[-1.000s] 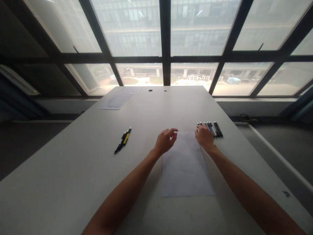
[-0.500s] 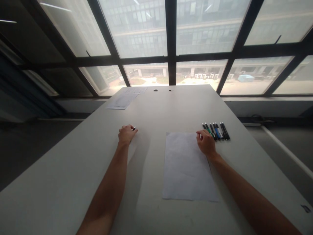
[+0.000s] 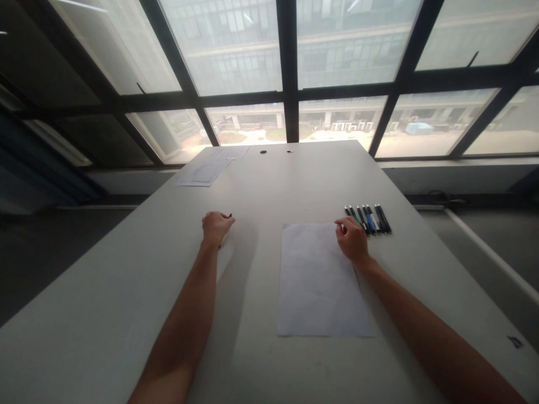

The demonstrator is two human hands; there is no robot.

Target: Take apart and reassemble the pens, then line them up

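My left hand (image 3: 215,226) is closed around a pen (image 3: 221,242) over the left half of the table. The pen's dark end pokes out by the thumb, and a yellowish part shows under the hand; the rest is hidden. My right hand (image 3: 352,240) lies at the upper right edge of a blank white sheet of paper (image 3: 322,286), fingers curled in and nothing visible in them. Just beyond it, a row of several pens (image 3: 370,220), mostly black with some green, blue and white parts, lies side by side, partly covered by this hand.
Printed papers (image 3: 204,170) lie at the far left of the white table (image 3: 269,365). Two small round holes (image 3: 263,152) sit near its far edge. Large dark-framed windows (image 3: 290,73) stand beyond it. A small dark mark (image 3: 515,342) shows at the right edge.
The view has tilted and shifted slightly. My left hand has turned the pen a little, so a yellowish part now shows beneath it. My right hand stays by the paper and pens.
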